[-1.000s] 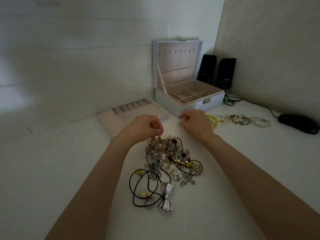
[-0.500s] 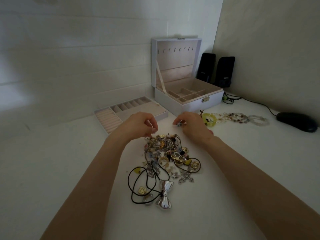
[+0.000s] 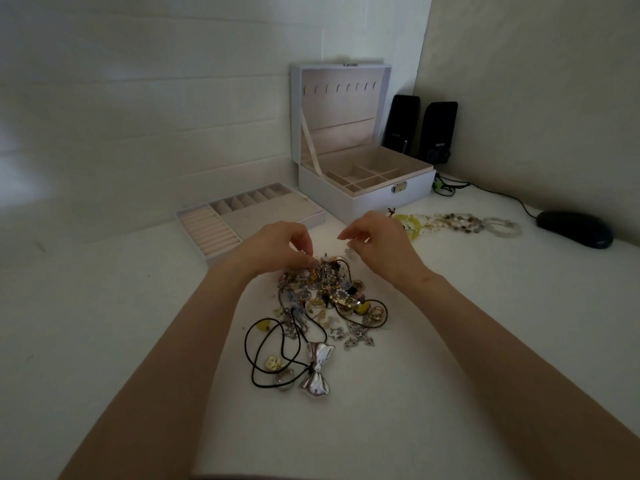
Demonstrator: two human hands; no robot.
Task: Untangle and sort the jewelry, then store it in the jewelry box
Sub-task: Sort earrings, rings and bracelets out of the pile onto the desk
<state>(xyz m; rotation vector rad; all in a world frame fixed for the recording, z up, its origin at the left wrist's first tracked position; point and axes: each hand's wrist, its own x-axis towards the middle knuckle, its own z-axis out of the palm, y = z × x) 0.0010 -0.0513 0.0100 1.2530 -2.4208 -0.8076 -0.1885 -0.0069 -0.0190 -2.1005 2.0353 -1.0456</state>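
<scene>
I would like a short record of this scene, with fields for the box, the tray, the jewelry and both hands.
jewelry box: lid open, visible compartments look empty
tray: lies on the table, left of the box
jewelry pile: tangled, between the forearms
left hand: pinches at the pile's far edge
right hand: fingers curled near it; hold unclear
bead bracelets: laid out right of the hands
</scene>
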